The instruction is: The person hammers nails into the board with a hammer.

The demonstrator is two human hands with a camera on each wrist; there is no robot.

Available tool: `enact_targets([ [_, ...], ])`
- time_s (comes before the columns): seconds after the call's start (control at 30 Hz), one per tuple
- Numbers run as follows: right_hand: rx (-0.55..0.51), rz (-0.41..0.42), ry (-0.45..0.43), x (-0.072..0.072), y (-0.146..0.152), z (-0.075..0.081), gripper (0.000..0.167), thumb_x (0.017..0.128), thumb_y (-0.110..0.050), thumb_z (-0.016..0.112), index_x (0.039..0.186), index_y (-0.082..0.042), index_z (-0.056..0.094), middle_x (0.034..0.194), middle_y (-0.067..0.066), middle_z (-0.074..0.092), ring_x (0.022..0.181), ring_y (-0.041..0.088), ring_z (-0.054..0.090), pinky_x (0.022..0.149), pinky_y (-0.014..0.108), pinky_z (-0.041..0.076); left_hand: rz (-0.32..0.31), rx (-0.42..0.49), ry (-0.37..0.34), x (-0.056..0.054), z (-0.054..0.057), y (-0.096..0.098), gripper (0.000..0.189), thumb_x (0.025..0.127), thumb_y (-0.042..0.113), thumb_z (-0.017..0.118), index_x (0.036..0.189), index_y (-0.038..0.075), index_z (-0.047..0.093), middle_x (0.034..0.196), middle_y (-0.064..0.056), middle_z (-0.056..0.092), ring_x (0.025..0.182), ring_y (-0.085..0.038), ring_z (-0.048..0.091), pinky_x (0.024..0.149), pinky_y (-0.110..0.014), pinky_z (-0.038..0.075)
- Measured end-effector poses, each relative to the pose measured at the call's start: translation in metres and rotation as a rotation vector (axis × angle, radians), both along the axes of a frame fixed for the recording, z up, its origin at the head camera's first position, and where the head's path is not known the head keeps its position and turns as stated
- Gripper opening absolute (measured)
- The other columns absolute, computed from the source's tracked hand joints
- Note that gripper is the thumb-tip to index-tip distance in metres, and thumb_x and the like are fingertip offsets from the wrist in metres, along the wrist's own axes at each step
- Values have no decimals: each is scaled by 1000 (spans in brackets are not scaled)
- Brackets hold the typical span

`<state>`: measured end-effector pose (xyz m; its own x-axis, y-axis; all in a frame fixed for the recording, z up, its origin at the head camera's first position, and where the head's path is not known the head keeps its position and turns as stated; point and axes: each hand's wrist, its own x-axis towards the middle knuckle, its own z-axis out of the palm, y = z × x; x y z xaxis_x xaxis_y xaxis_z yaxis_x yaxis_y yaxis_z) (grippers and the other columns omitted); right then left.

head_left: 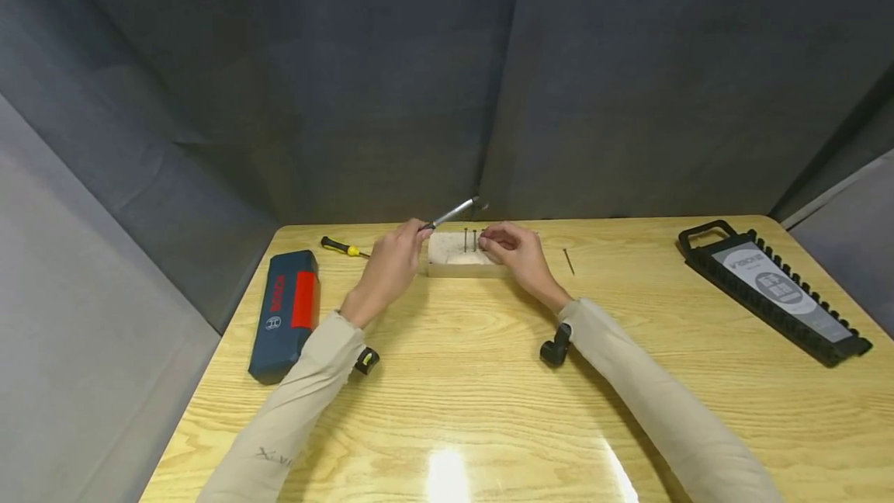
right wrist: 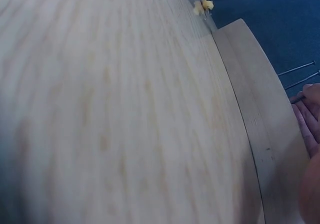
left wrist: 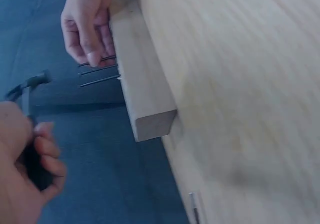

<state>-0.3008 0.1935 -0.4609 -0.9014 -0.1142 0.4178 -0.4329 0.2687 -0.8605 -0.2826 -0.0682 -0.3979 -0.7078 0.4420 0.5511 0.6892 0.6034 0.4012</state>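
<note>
Gripping a hammer (head_left: pixel 454 213) by its dark handle in my left hand (head_left: pixel 393 258), metal shaft tilted up, I'm pinching a skinny nail (right wrist: pixel 298 99) against the pale, squared wood block (head_left: pixel 461 271) with my right hand (head_left: pixel 517 252). Two other nails (head_left: pixel 466 241) stand upright in it just beside. Block's near the far edge of the glossy, yellow wood-grain table (head_left: pixel 454 363). From my end, the navy case (head_left: pixel 279 348) with the red patch (head_left: pixel 304 300) reads BOSCH; the black rack's (head_left: pixel 754 300) grey label (head_left: pixel 778 289) is mostly too blurry.

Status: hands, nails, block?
Left hand grips claw hammer. Right hand pinches nail at wooden block. Two more nails upright in block. Right hand possibly in the way.
</note>
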Motion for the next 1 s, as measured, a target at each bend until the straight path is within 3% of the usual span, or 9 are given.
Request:
enact_targets([
  [0.07,-3,-7,8,-3,1,-5,21,100,-3,71,118,7,71,115,27,73,102,21,73,88,16,55,-4,63,52,1,2,0,22,112,11,47,112,-6,61,85,-14,63,60,-20,52,54,-32,46],
  [0.13,-6,-10,16,-4,1,-6,20,100,-5,72,117,4,72,114,25,74,101,18,73,88,17,55,-6,46,71,2,3,-1,21,112,9,47,113,-7,61,87,-15,64,62,-21,55,54,-33,48],
  [0.3,-21,2,32,-5,-1,-7,18,99,-8,73,115,1,73,112,21,75,100,17,74,89,18,56,19,-115,-20,4,-3,-5,24,113,9,46,108,-8,63,86,-16,66,63,-20,58,53,-31,50],
  [0.43,-30,11,25,-3,-4,-1,17,99,-5,72,114,3,73,112,22,75,103,26,74,89,18,56,25,-47,-64,6,-1,-9,26,113,11,45,107,-7,63,87,-14,65,66,-22,59,56,-32,51],
  [0.53,-23,15,-23,-3,-4,2,19,99,-4,72,116,5,72,113,24,74,105,31,73,88,18,56,-12,-4,-136,6,-2,-10,24,113,12,45,107,-5,61,85,-13,62,64,-19,54,55,-30,47],
  [0.67,25,33,-105,-4,3,8,23,100,-9,73,120,2,72,117,23,74,106,34,72,84,17,55,-48,28,-289,6,-5,-13,23,113,14,46,105,-2,60,82,-14,59,62,-14,44,53,-26,39],
  [0.8,143,24,-81,2,20,23,24,100,-9,72,121,3,71,116,21,75,102,32,72,81,17,54,-70,52,-391,5,-3,-18,23,113,14,47,109,-4,60,84,-12,60,62,-14,44,54,-24,38],
  [0.9,225,-11,-34,8,41,35,20,101,-5,70,119,4,71,114,23,74,98,31,71,78,17,53,-101,87,-463,5,-1,-22,21,113,13,49,113,-4,61,86,-14,61,65,-20,52,57,-27,44],
  [1.0,303,-63,-45,15,64,47,17,101,-2,68,116,4,71,111,24,74,95,32,71,74,16,52,-152,144,-534,5,-1,-24,21,112,11,51,113,-7,62,91,-22,65,75,-35,65,68,-40,58],
])
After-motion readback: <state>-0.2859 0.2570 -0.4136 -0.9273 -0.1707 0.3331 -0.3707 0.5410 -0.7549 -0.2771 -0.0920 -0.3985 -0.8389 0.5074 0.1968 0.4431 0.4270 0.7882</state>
